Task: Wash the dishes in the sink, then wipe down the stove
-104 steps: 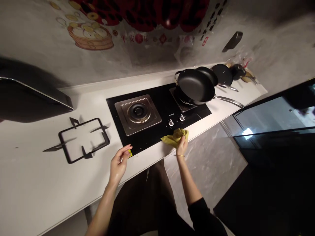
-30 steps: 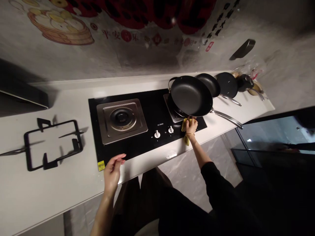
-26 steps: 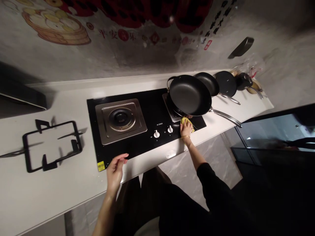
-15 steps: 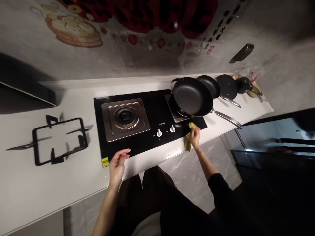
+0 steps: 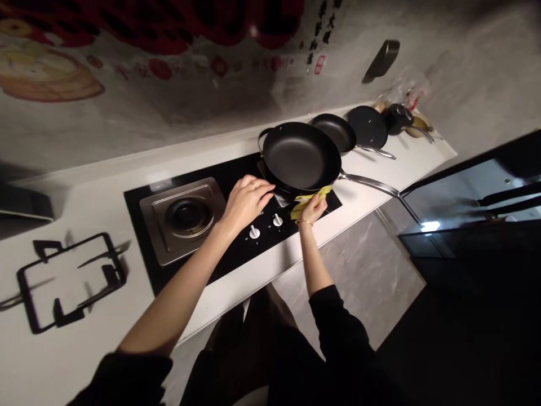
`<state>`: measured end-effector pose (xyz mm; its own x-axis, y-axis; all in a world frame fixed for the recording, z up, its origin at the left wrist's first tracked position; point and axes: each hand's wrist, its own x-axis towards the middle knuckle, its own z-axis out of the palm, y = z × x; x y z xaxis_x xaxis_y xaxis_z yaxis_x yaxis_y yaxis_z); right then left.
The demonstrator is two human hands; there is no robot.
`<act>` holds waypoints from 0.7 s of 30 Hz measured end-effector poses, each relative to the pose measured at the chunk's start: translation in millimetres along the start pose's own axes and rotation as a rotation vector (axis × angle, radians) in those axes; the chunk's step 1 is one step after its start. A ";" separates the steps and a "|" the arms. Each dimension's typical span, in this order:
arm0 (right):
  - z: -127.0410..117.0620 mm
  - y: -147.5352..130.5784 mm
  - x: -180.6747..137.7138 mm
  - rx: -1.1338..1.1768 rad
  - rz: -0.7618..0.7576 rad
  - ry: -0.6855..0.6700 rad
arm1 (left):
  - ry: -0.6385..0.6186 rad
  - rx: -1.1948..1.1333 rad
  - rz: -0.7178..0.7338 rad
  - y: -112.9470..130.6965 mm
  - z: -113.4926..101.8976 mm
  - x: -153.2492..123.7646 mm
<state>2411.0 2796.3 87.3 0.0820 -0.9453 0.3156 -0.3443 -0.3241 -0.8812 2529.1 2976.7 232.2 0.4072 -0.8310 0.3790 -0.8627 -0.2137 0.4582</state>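
My right hand (image 5: 313, 210) grips a yellow cloth (image 5: 299, 211) just below the front rim of a large black frying pan (image 5: 301, 158), over the front right part of the black gas hob (image 5: 228, 270). The pan stands over the right burner and hides most of it. My left hand (image 5: 249, 202) reaches above the middle of the hob with nothing in it, its fingers extended towards the pan's near left side. Whether the fingertips touch the pan I cannot tell. Two white knobs (image 5: 254, 232) sit below the hands. The left burner (image 5: 186, 216) lies bare in its steel tray.
A black pan support (image 5: 114, 276) lies on the white counter (image 5: 139, 338) at the left. Behind the large pan stand a smaller frying pan (image 5: 336, 132), a round black pan (image 5: 367, 127) and a dark pot (image 5: 398, 118). The large pan's steel handle (image 5: 372, 183) juts out to the right.
My left hand has moved from the hob's front edge up and right towards the large pan. My right hand has moved the cloth farther in, close under the pan. The view has shifted right.
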 end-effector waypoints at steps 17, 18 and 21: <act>53.1 -40.6 -36.6 -0.053 0.182 0.135 | -0.442 0.151 0.353 -21.6 75.6 107.7; 59.7 -48.8 -49.7 -0.021 0.213 0.097 | -0.444 0.147 0.360 -21.7 75.1 107.9; 71.5 -61.2 -64.6 0.054 0.316 0.093 | -0.456 0.158 0.375 -22.2 72.6 108.4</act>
<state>2493.6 2874.6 95.7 -0.1077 -0.9928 0.0524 -0.2885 -0.0192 -0.9573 2570.7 2854.1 204.7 -0.0718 -0.9931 0.0932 -0.9708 0.0910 0.2221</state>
